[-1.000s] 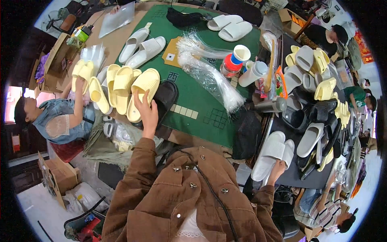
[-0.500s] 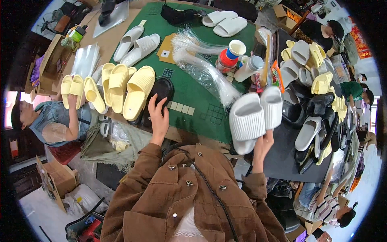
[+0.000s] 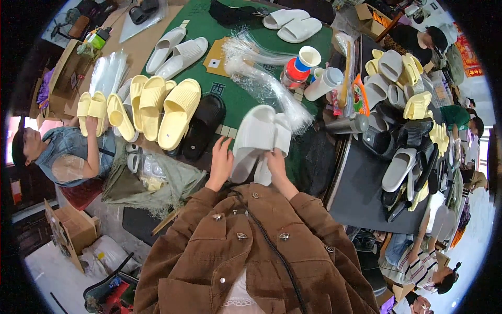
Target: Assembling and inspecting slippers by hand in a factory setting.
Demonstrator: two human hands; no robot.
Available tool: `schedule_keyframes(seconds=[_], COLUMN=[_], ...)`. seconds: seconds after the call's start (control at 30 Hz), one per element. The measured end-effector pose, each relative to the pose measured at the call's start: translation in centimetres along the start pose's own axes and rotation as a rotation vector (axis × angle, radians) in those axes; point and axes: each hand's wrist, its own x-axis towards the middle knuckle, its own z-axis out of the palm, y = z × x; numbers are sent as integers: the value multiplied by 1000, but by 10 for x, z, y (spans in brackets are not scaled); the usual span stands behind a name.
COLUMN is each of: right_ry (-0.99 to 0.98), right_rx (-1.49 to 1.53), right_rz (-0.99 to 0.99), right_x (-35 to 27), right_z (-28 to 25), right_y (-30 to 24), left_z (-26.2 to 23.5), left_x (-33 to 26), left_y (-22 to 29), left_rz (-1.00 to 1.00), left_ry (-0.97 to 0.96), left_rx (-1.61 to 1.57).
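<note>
My right hand grips a pair of white slippers by the heels, held together over the near edge of the green table. My left hand touches the left side of the same pair, fingers spread. Just left of them lies a black slipper, and beyond it a row of yellow slippers. My brown jacket sleeves fill the lower middle of the picture.
Clear plastic bags, cups and more white slippers lie on the table. A dark table at right holds a heap of slippers. A person at left holds yellow slippers. Cardboard boxes stand lower left.
My right hand brought the white pair from the right-hand heap to the table's near edge. My left hand left the yellow and black slippers and came to the white pair.
</note>
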Motion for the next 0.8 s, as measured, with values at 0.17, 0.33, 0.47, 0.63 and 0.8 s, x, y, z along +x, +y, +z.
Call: schedule_keyframes(seconds=[0.17, 0.33, 0.47, 0.63, 0.8], right_ry=[-295, -218, -298, -342, -345], right_rx=[77, 268, 453, 510, 654], right_rz=[0, 47, 30, -10, -89], right_x=[10, 0, -12, -33, -38], right_z=[-9, -19, -31, -29, -28], right_y=[25, 21, 2, -26, -40], left_z=[9, 14, 17, 19, 35], left_x=[-6, -9, 0, 7, -3], left_y=[-23, -21, -1, 54, 60], left_rz=[-28, 7, -71, -1, -176], left_ry=[-135, -168, -312, -486, -649], left_rx=[-79, -80, -250, -326, -602])
